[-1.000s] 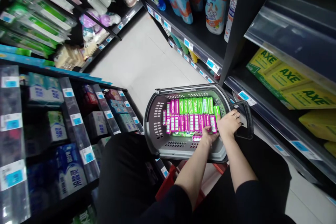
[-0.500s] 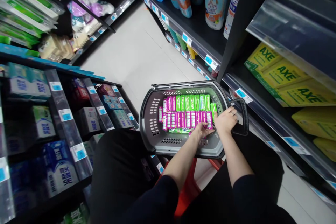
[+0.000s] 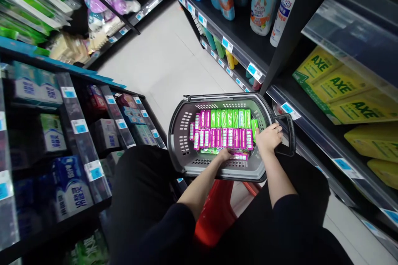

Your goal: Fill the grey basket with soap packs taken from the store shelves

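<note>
A grey shopping basket (image 3: 180, 155) sits between my knees, packed with rows of small wrapped packets. Upright green packets (image 3: 230, 118) and purple packets (image 3: 230, 138) fill most of it. Low along the near wall, my left hand (image 3: 223, 156) reaches in, its fingers curled at the left end of a purple packet (image 3: 241, 156) lying flat; the fingertips are partly hidden. My right hand (image 3: 269, 137) is closed over the basket's right rim beside the black handle (image 3: 291, 136), its thumb side inside, close to a green packet (image 3: 254, 127) at the end.
Shelves of boxed goods (image 3: 73, 182) stand close on my left. On my right, shelves hold spray bottles (image 3: 263, 6) and yellow AXE packs (image 3: 338, 87). Something red (image 3: 214, 215) lies under the basket, between my legs. Pale floor (image 3: 155, 54) runs ahead between the shelves.
My left hand has moved left along the near wall, uncovering the purple packet lying flat there. My right hand stays at the right rim. The view has shifted slightly.
</note>
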`<state>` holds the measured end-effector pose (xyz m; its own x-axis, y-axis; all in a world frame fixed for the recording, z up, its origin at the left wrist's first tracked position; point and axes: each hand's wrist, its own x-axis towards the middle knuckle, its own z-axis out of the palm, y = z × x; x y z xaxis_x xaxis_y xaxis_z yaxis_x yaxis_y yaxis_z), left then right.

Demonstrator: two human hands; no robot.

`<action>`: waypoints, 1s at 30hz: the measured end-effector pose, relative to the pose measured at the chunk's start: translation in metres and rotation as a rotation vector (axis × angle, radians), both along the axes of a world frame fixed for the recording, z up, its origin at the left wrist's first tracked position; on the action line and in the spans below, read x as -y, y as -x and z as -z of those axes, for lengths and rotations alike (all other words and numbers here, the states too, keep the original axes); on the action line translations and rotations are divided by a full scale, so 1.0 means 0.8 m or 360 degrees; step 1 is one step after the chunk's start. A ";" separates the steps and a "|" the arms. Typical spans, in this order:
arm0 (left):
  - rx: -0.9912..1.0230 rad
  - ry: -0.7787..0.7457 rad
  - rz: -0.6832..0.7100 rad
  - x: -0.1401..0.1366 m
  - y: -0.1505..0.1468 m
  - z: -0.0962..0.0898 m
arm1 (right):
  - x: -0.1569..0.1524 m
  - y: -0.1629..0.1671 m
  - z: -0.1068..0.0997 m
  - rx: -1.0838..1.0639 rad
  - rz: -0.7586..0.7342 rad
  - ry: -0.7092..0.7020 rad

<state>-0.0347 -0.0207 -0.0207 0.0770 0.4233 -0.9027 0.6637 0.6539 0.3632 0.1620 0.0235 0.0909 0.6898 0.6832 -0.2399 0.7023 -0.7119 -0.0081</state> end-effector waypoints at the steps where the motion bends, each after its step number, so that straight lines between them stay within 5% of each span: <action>1: 0.0010 -0.0028 0.0023 0.002 -0.009 0.003 | 0.000 0.000 0.001 0.0000 0.0007 0.0002; 11: 0.0221 -0.0318 -0.0036 0.023 -0.046 0.014 | 0.001 -0.001 0.002 -0.0009 -0.0006 -0.0025; 19: 0.0432 -0.0318 0.0056 0.001 -0.034 0.023 | 0.002 0.000 0.003 0.0023 -0.0031 -0.0050; 30: 0.0240 -0.0206 0.0270 0.000 -0.019 0.017 | -0.001 -0.001 0.003 -0.0013 -0.0021 0.0003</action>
<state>-0.0193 -0.0208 -0.0344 0.2867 0.5042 -0.8146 0.6919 0.4791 0.5401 0.1632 0.0242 0.0885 0.6788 0.6916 -0.2466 0.7114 -0.7027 -0.0123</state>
